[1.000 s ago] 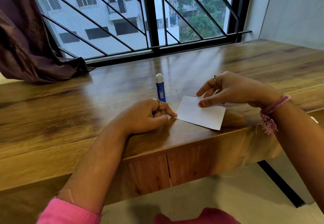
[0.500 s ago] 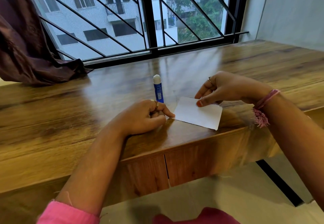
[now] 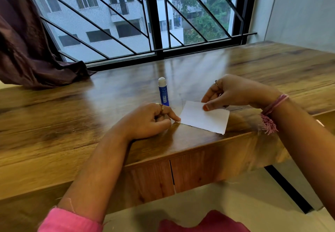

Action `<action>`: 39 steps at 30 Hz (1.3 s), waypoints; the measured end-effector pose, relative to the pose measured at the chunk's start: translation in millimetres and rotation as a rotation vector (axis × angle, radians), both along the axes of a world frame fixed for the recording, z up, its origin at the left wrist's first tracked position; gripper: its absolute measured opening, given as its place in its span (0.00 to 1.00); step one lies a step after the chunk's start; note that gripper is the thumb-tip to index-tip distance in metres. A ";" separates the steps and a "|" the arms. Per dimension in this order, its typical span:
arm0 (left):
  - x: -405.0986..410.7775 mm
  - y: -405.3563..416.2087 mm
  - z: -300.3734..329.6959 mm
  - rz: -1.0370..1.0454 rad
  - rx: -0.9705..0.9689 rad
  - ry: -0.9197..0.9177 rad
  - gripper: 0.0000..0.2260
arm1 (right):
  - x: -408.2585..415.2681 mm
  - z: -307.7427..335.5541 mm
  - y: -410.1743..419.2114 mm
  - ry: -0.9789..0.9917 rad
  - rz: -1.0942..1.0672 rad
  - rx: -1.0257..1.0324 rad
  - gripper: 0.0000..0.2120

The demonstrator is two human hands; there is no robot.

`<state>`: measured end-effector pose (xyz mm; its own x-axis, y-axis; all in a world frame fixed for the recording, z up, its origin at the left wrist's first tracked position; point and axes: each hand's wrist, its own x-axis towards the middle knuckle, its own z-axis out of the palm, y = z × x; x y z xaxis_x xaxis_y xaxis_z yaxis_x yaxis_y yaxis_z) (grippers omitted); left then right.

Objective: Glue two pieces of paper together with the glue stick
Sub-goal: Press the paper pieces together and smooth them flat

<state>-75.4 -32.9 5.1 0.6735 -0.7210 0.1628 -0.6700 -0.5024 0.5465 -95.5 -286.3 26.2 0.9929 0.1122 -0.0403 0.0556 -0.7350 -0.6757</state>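
Note:
A white paper (image 3: 204, 118) lies near the front edge of the wooden table (image 3: 72, 122); only one sheet shows, and I cannot tell whether another lies under it. My left hand (image 3: 150, 121) is curled, its index fingertip pressing the paper's left corner. My right hand (image 3: 232, 93) pinches the paper's far edge, thumb on top. A blue glue stick (image 3: 163, 93) with a white top stands upright just behind my left hand, touched by neither hand.
A barred window (image 3: 155, 23) runs along the table's far side. A dark curtain (image 3: 27, 50) drapes onto the back left of the table. A grey wall (image 3: 299, 14) closes the right side. Drawer fronts (image 3: 181, 173) sit under the front edge.
My right hand's fingers have drawn in from lying spread beyond the paper to pinching its far edge. The left hand and the glue stick stay put.

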 end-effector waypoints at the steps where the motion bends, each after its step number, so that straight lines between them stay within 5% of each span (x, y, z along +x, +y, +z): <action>1: 0.1 0.0 0.3 -0.003 0.000 0.000 0.13 | -0.7 -0.4 -0.2 -0.008 0.001 -0.001 0.11; 12: -0.3 -0.5 -0.3 0.000 -0.002 0.007 0.13 | -6.9 2.9 -1.6 0.032 0.015 0.000 0.18; 39: 2.8 0.5 -3.7 -0.012 -0.004 0.003 0.12 | -8.2 -0.1 2.6 -0.029 0.003 -0.145 0.18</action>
